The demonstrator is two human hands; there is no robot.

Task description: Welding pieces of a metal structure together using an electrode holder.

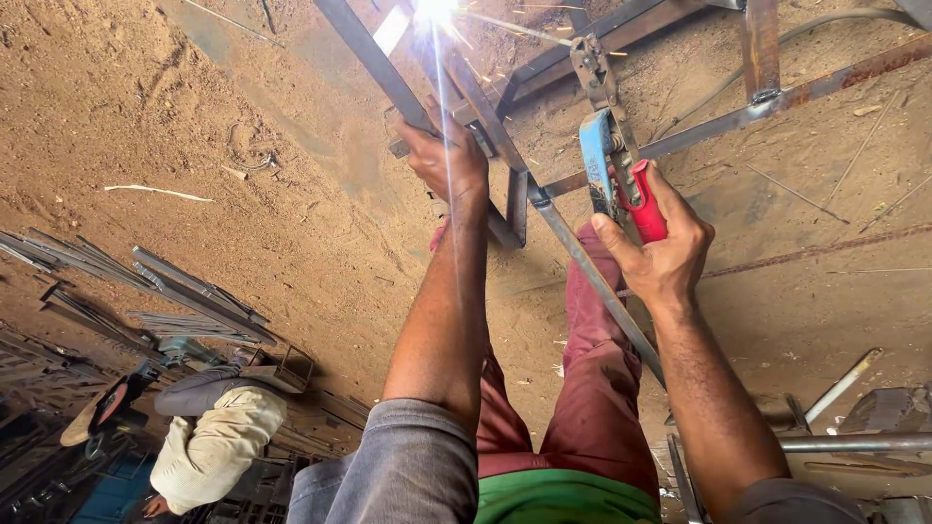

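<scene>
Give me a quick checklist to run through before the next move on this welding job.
1. Left hand steadying the metal frame: ok.
2. Right hand gripping the red-handled electrode holder: ok.
3. Arc lit at the joint: ok.
4. Gloves on hands: not ok, both bare.
5. Eye shield in place: cannot tell.
6. Person nearby facing away from sparks: cannot tell.

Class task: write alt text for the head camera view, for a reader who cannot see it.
A bright white welding arc sparks on a frame of grey steel bars lying on sandy ground. The left hand grips a bar below the arc, and the right hand holds a red-and-blue electrode holder. Another person in cream trousers crouches at lower left.
</scene>
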